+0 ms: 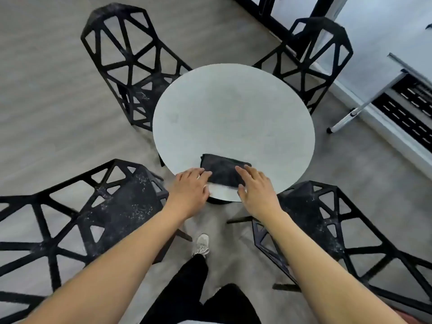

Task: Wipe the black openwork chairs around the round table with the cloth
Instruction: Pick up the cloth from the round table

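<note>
While both hands are reaching out over the near edge of the round table (233,108), the dark cloth (223,170) is lying folded on the tabletop between them. The left hand (190,188) is touching the cloth's left end with its fingertips, and its fingers are looking a little bent, not wrapped around anything. The right hand (256,187) is lying flat on the cloth's right end, with fingers straight and spread, pressing down and not grabbing. The cloth is sitting close to the table edge, with a thin strip of pale tabletop showing on the near side of it.

Four black chairs with triangle holes are standing around the table. One chair (77,218) is sitting just left of the left hand, with white specks on its seat. Another chair (332,230) is sitting just right of the right hand. Two more are standing well past the cloth, on the far side: one far-left chair (131,59) and one far-right chair (315,57). Below the arms, a pale shoe (201,245) and dark trousers (187,291) are showing on the grey floor (46,113).
</note>
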`<state>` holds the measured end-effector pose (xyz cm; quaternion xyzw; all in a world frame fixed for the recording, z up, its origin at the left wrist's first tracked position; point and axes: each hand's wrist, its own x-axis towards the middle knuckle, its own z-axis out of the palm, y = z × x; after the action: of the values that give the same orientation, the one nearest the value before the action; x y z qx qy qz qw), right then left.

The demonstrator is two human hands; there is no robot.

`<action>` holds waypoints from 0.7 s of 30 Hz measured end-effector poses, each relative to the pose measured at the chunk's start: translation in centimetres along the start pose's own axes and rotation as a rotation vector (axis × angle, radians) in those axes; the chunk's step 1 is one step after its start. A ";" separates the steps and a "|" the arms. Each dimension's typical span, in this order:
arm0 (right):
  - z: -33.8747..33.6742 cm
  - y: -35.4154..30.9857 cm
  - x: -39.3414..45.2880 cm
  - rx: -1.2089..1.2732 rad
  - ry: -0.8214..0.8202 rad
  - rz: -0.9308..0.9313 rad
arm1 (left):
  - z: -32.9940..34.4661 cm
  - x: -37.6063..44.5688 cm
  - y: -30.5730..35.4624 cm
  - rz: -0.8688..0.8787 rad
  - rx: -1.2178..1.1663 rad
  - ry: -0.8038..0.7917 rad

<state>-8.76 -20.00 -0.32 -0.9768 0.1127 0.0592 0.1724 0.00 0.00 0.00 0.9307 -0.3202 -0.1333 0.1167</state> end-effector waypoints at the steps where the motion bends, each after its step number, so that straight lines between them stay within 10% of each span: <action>1: 0.5 0.3 1.1 -0.007 -0.011 -0.009 | 0.4 1.3 -0.4 0.000 0.004 -0.026; 15: 7.7 5.5 8.9 -0.082 -0.263 -0.023 | 6.8 11.4 -3.6 -0.086 0.144 -0.348; 21: 9.0 6.0 8.9 -0.075 -0.240 -0.023 | 8.0 11.8 -3.5 -0.137 -0.001 -0.240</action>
<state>-2.26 -24.13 -12.04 -0.9697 0.0775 0.1780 0.1485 8.38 -5.74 -10.64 0.9276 -0.2674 -0.2516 0.0688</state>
